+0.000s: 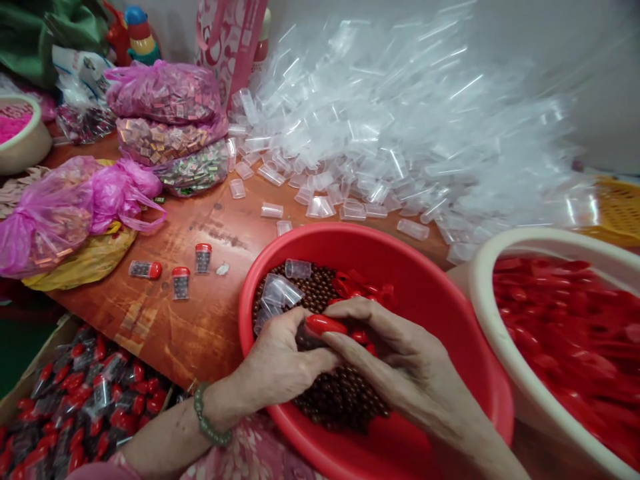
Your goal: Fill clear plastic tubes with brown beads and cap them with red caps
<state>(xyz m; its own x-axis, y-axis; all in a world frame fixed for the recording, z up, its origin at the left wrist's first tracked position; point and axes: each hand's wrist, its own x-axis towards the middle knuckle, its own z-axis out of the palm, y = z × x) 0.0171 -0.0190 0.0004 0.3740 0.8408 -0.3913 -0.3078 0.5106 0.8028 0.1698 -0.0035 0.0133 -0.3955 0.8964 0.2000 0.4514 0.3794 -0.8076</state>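
Observation:
Over a red basin point(345, 231) my two hands meet around one small container. My left hand point(285, 367), with a green bead bracelet point(210, 427) on the wrist, is closed on the clear plastic cup point(306, 339), mostly hidden by the fingers. My right hand point(405, 360) pinches a glossy red cap point(325, 325) at the cup's mouth; whether it is fully seated I cannot tell. Below them lie many brown beads point(340, 400), a few clear cups point(281, 292) and loose red caps point(356, 285).
A large heap of clear cups point(370, 153) covers the back of the table. At right stands a cream tub point(483, 287) of red caps. Three capped containers point(181, 283) lie left of the basin, near pink bags point(165, 93). A box point(30, 370) of capped containers sits lower left.

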